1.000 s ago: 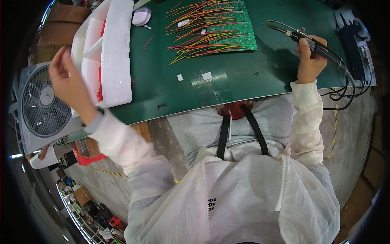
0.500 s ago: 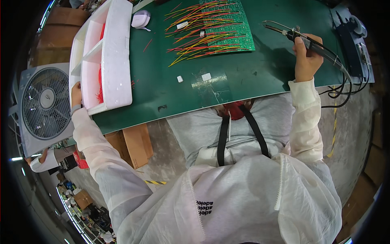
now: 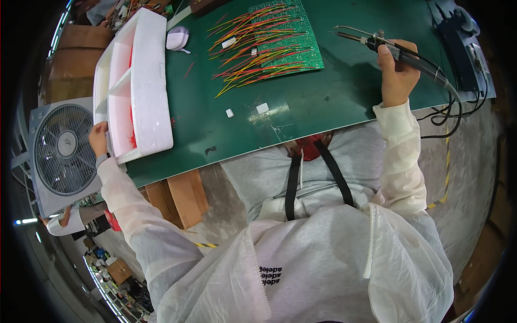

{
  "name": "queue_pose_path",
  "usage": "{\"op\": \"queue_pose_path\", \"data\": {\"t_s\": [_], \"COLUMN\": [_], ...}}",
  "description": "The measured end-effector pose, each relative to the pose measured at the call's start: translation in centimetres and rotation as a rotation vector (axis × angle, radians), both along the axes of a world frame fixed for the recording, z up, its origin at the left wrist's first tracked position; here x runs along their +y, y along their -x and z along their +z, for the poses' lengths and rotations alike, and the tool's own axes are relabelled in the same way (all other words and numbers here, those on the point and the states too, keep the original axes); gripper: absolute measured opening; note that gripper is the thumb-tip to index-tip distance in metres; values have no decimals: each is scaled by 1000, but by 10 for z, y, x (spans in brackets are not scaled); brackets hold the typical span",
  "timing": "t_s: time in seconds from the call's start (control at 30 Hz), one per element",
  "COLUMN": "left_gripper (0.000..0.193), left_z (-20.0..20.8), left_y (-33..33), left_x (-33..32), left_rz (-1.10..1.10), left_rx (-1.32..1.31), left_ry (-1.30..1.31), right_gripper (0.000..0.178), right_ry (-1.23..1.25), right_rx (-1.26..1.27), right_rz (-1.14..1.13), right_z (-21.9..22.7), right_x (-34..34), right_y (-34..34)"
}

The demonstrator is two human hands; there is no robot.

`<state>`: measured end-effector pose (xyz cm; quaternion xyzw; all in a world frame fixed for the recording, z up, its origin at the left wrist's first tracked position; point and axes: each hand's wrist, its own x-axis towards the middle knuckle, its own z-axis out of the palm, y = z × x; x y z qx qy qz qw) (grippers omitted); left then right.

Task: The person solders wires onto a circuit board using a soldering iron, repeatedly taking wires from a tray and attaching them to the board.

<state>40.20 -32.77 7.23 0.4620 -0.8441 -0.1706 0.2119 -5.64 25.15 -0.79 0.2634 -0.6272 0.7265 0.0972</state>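
Note:
My right hand (image 3: 399, 75) is wrapped round a soldering iron (image 3: 371, 42), raised over the right side of the green table with its tip pointing left. A thin metal tube runs along the iron, and a black cable trails from its back. Left of the tip lies a green circuit board (image 3: 301, 40), with many red and yellow wires (image 3: 247, 48) fanning out to its left. At the left edge of a white foam box (image 3: 153, 81), my left hand (image 3: 98, 139) has its fingers bent together. What they pinch, if anything, is too small to make out.
Red wires (image 3: 132, 132) lie in the box's compartments. Behind the box stands a grey fan (image 3: 67, 142). A soldering station (image 3: 458, 48) sits at the table's right end. Two small white pieces (image 3: 262, 108) (image 3: 230, 113) and a pale lilac case (image 3: 177, 39) rest on the table.
The view has turned slightly, so the board and the iron appear farther left. My left hand's fingers show more fully beside the box. My right hand keeps its grip on the iron.

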Motion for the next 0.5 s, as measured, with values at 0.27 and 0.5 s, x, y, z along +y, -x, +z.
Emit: {"op": "queue_pose_path", "data": {"t_s": [0.27,0.5], "left_gripper": [16,9], "left_z": [25,-38], "left_y": [153,290], "left_x": [229,404], "left_rz": [-311,-749], "left_rx": [314,452], "left_ry": [277,-21], "right_gripper": [24,21], "right_ry": [-53,-133], "right_rx": [20,112], "right_rz": [18,84], "right_z": [-2,2], "right_x": [4,6], "right_y": [-3,-3]}}
